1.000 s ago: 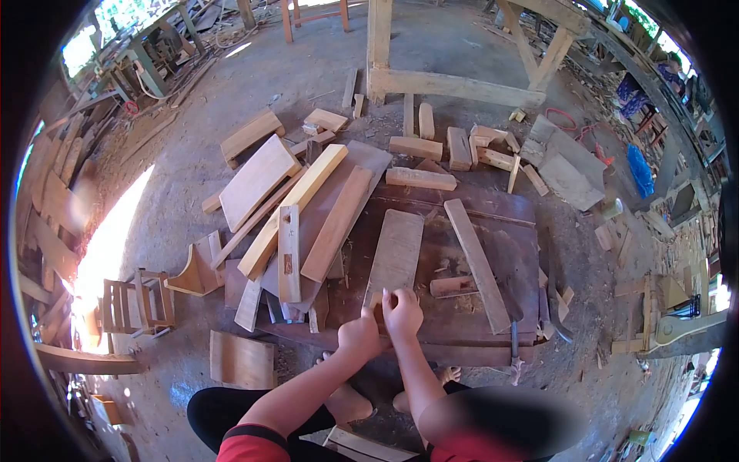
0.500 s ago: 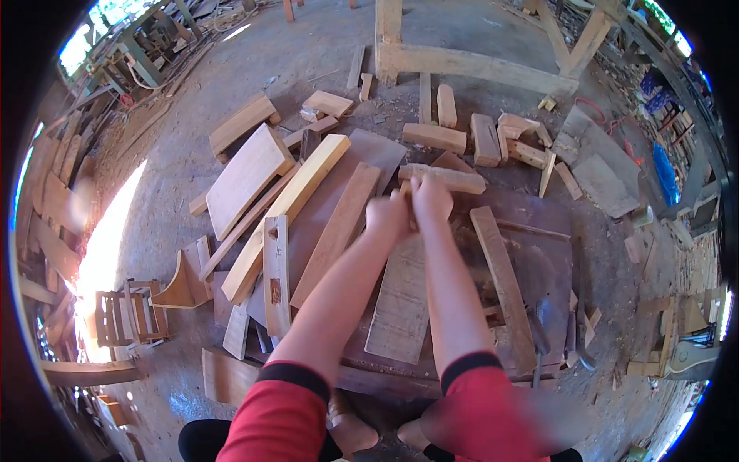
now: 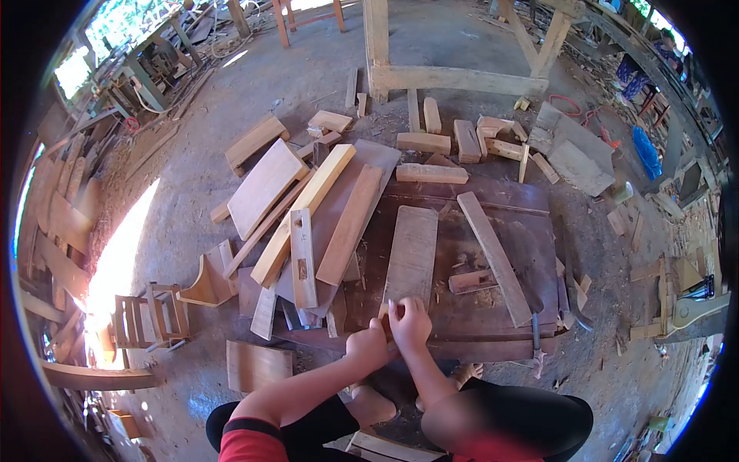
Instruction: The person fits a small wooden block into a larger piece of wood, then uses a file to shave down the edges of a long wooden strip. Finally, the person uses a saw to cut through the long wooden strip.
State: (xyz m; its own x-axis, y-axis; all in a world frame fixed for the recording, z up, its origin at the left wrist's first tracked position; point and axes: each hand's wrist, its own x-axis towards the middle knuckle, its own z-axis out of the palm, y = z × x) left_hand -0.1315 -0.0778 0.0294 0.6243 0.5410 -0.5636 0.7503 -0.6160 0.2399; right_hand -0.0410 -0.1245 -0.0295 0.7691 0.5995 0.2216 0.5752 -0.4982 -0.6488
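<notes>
My left hand (image 3: 368,346) and my right hand (image 3: 408,322) are close together at the near end of a flat grey-brown board (image 3: 412,250). Both have their fingers curled around a small piece of wood (image 3: 385,317), mostly hidden by the fingers. The board lies on a dark brown panel (image 3: 358,296) on the ground. A long narrow plank (image 3: 496,258) lies to its right, with a short notched block (image 3: 472,282) between them. To the left lie a reddish plank (image 3: 350,223) and a mortised piece (image 3: 302,258).
Wood blocks (image 3: 423,142) lie beyond the panel. A wooden frame (image 3: 454,78) stands at the back. Small slatted wooden pieces (image 3: 150,316) sit at the left. A metal tool (image 3: 536,335) lies at the panel's right. My bare feet are near its front edge.
Both hands have moved from the far end of the board back toward my body. The block at the far edge and the notched block are now uncovered. The view has shifted slightly.
</notes>
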